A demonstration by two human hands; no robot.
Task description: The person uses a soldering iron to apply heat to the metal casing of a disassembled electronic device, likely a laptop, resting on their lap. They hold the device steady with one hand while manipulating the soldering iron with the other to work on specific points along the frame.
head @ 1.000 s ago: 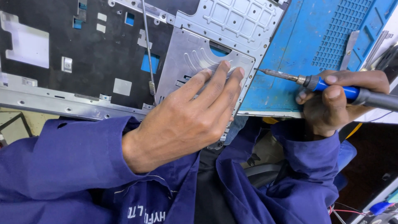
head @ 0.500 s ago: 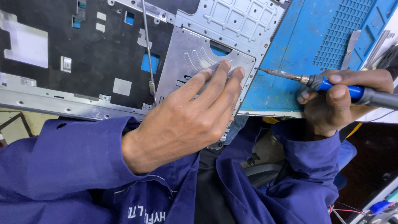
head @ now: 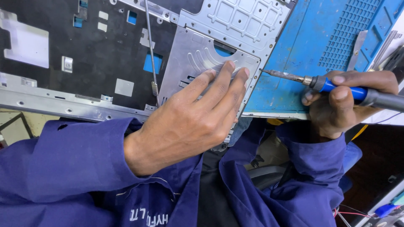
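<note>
Blue tabletop mat (head: 294, 54) under an opened laptop chassis (head: 84, 54).
Left hand (head: 189, 122) presses spread fingers flat on the silver metal plate (head: 198, 59); right hand (head: 341, 103), closed around a blue-handled screwdriver (head: 332, 86), points its tip at the plate's right edge.

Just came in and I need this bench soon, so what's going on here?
A person in a blue work jacket is working on an opened laptop chassis lying on a blue work mat. The left hand lies flat on the silver metal plate, fingers spread over it. The right hand grips a blue-handled soldering iron, its tip pointing at the plate's right edge, close to the left fingertips.
</note>
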